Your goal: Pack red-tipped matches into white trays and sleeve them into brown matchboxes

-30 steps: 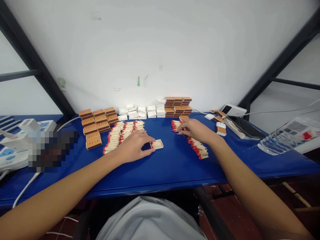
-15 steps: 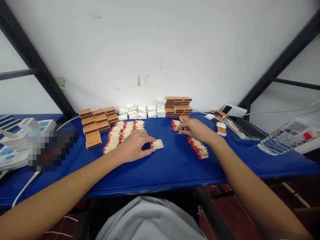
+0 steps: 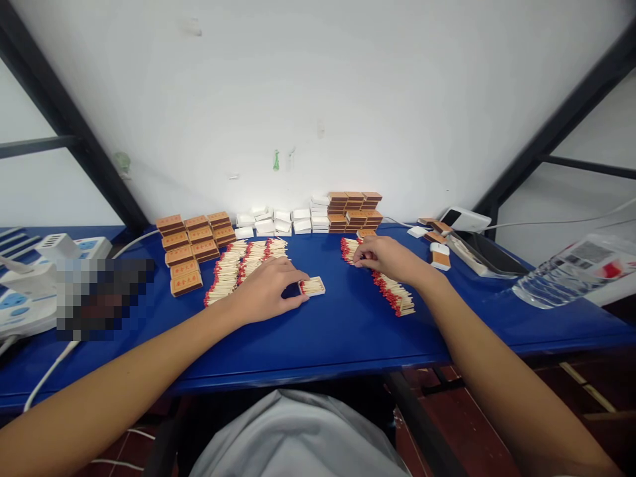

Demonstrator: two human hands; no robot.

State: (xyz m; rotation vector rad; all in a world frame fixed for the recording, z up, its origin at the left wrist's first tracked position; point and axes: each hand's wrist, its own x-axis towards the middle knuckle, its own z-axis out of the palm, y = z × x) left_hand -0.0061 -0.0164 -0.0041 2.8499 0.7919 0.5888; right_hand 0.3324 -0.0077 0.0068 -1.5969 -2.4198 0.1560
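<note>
My left hand (image 3: 272, 290) rests on the blue table, its thumb and fingers closed about the left end of a small white matchbox tray (image 3: 320, 291). Red-tipped matches (image 3: 312, 286) lie in the tray. Off to the right, my right hand (image 3: 380, 257) pinches at a long row of matches, with its fingertips together among them; how many they grip is hidden. The row's far part (image 3: 348, 248) shows beyond the fingers, and its near part (image 3: 395, 295) runs below the hand. Beside and partly behind my left hand lie thick rows of matches (image 3: 228, 268).
Orange matchbox sleeves (image 3: 186, 277) are stacked at the left, and more sleeves (image 3: 354, 215) stand against the wall. White trays (image 3: 281, 222) are piled between them. On the right are a phone (image 3: 497, 255) and a water bottle (image 3: 579, 271); a power strip (image 3: 94, 250) sits far left.
My right hand's fingertips have curled slightly closer together at the match row. The match that showed under them before is no longer visible. My left hand and the tray have stayed put.
</note>
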